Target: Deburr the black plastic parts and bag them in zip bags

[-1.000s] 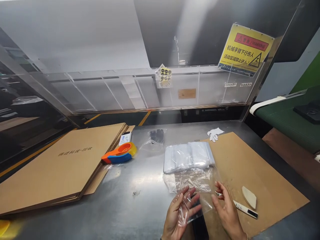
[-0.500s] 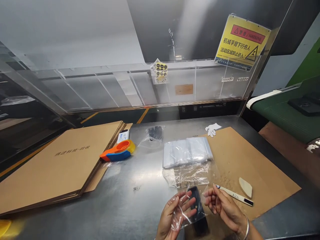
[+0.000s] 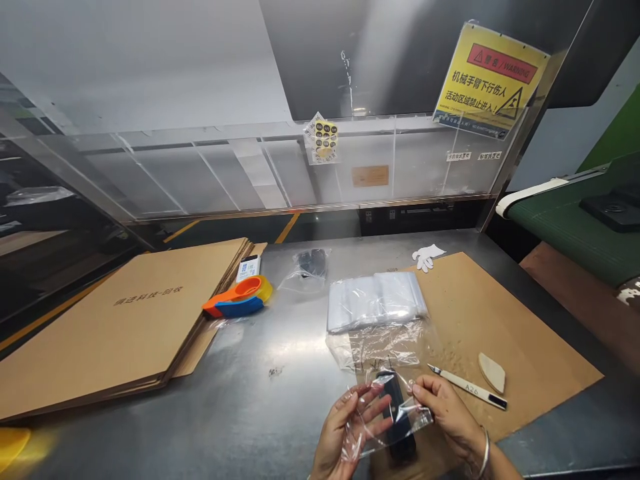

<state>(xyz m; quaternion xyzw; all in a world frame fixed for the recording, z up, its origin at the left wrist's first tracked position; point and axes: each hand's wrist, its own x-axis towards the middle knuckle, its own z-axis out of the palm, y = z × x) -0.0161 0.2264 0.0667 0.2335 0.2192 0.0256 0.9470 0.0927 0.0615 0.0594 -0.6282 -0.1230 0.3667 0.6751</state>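
Observation:
My left hand (image 3: 350, 427) supports a clear plastic bag (image 3: 367, 443), its thumb on the near side and its fingers spread behind or inside the film; I cannot tell which. Pinched between the thumb and fingers of my right hand (image 3: 445, 407) is the bag's right edge. Seen partly through the film, a long black part (image 3: 400, 407) lies below the hands on the cardboard. Just beyond it is a stack of clear plastic bags (image 3: 375, 303). A craft knife marked A26 (image 3: 470, 387) and a pale, rounded wedge-shaped piece (image 3: 493, 373) rest right of my right hand.
A cardboard sheet (image 3: 520, 333) covers the right of the metal table (image 3: 225, 413). Flat cartons (image 3: 125, 327) are stacked left, beside an orange and blue tape dispenser (image 3: 237, 298). Further back are a bagged dark part (image 3: 311, 263) and a white glove (image 3: 428, 257). A green conveyor (image 3: 555, 207) borders the right.
My right hand has closed on the bag's edge and drawn it out to the right, so the film spreads wider over the black part. My left hand stays nearly still.

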